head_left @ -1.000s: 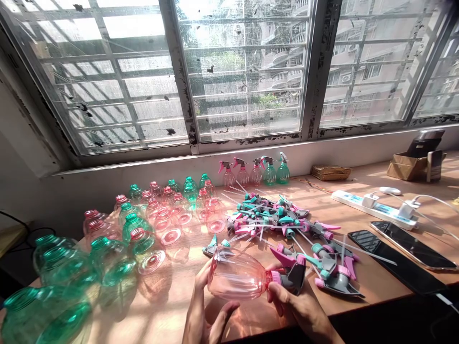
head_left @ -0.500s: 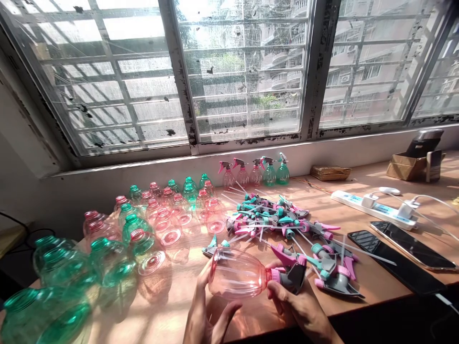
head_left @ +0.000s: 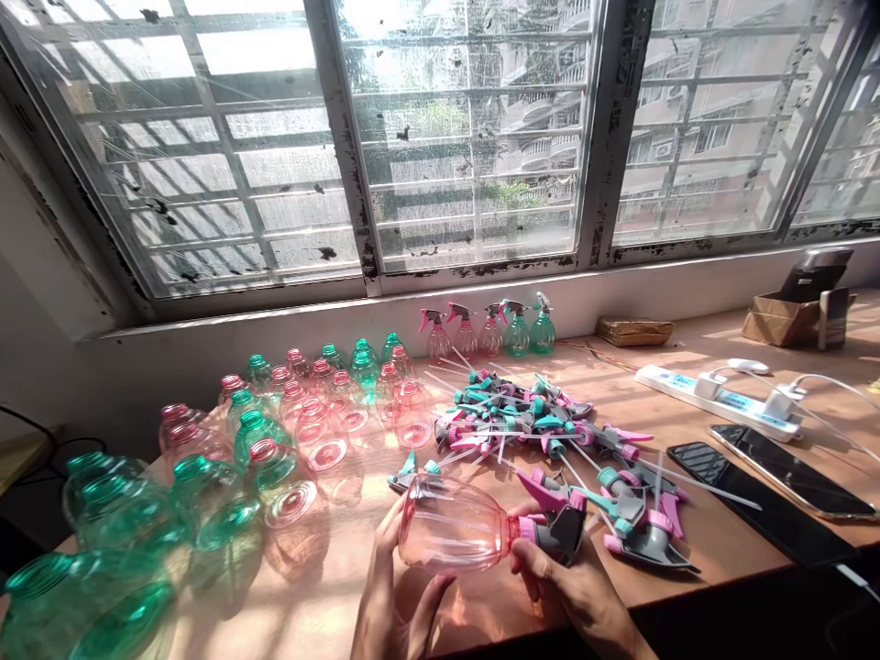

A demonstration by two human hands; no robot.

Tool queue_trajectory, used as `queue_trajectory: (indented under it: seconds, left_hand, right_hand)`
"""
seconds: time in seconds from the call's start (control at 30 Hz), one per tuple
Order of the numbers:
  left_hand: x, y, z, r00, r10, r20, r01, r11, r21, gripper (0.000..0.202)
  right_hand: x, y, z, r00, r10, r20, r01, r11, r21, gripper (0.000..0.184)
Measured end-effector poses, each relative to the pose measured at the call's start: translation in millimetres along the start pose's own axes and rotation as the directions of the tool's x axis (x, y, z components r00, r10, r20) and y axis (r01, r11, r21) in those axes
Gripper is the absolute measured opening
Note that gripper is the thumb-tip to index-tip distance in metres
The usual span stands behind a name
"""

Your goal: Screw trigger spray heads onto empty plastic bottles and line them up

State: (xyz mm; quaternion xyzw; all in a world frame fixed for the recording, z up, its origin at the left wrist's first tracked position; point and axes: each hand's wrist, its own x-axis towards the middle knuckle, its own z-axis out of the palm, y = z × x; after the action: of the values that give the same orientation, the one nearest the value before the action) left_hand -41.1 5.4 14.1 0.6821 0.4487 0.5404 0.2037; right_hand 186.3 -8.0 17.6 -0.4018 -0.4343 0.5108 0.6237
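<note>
A clear pink spray bottle (head_left: 454, 527) lies sideways above the table's front edge, its base toward the left. My left hand (head_left: 399, 587) supports it at the base end, fingers behind and thumb below. At the neck, my right hand (head_left: 556, 573) pinches the pink collar of the trigger sprayer (head_left: 560, 518), whose grey head and pink trigger point right. The sprayer sits on the bottle's mouth; how tightly cannot be told. Just beyond the bottle lies a loose teal-and-grey sprayer (head_left: 412, 472). More pink and teal sprayer heads (head_left: 522, 412) with white tubes lie heaped behind my right hand.
Open pink bottles (head_left: 314, 435) and green bottles (head_left: 216, 504) stand in rows on the left. Several bottles with sprayers (head_left: 491, 335) line the windowsill wall. To the right are a power strip (head_left: 715, 399), a black phone (head_left: 756, 500), another phone (head_left: 794, 467) and a cardboard box (head_left: 780, 318).
My left thumb has shifted slightly along the underside of the bottle. Both hands, the bottle and its sprayer otherwise stay almost where they were.
</note>
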Motion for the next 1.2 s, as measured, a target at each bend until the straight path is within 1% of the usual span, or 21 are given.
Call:
queue_trajectory:
  seconds: [0.07,0.13,0.27,0.5,0.57,0.7,0.83,0.97,1.1,1.2]
  left_hand:
    - [-0.6,-0.3,-0.2,1.000,0.000,-0.002,0.000,1.000,0.010,0.061]
    - [-0.4,0.7,-0.7,1.000,-0.017,0.003,0.017,1.000,-0.015,0.066]
    - [1.1,4.5,-1.2,0.999,-0.049,0.008,0.050,0.996,-0.076,0.061]
    - [-0.5,4.0,-0.9,0.999,-0.047,0.027,0.047,0.998,-0.028,0.058]
    - [-0.9,3.5,-2.8,0.999,-0.030,0.030,0.030,1.000,-0.001,0.058]
    - [0.2,3.8,-9.0,0.995,0.008,0.097,-0.012,0.999,0.040,0.063]
    - [2.7,2.0,-12.2,0.996,0.028,0.086,-0.031,0.999,0.036,0.054]
    - [4.3,-1.0,-10.5,0.990,0.076,0.122,-0.086,0.993,0.079,0.055]
    - [2.3,-1.4,-5.3,0.994,0.095,0.046,-0.098,0.992,0.085,0.051]
    - [0.6,0.1,-2.5,0.997,0.073,0.014,-0.074,0.995,0.066,0.057]
  right_hand:
    - [-0.5,1.1,-0.9,1.000,-0.008,0.007,0.008,1.000,-0.001,0.048]
    - [-1.0,1.9,-1.7,1.000,-0.011,0.012,0.011,1.000,-0.012,0.048]
    - [-1.7,2.6,-2.7,1.000,0.000,0.000,0.000,0.999,-0.050,0.049]
    - [-0.9,0.3,0.3,1.000,0.008,0.011,-0.008,1.000,0.022,0.053]
    - [-1.0,-0.9,1.1,1.000,0.006,0.019,-0.007,0.999,0.039,0.054]
    - [-1.6,-2.3,1.1,1.000,0.010,0.027,-0.011,0.999,0.036,0.053]
    - [-2.3,-2.2,0.3,1.000,0.003,0.020,-0.003,1.000,0.010,0.052]
    - [-2.2,-1.0,0.4,1.000,-0.006,0.006,0.006,1.000,0.028,0.051]
    - [-1.5,0.2,0.3,1.000,-0.020,0.025,0.019,1.000,0.019,0.049]
    - [-1.4,0.4,-0.1,1.000,-0.020,0.023,0.019,1.000,0.025,0.050]
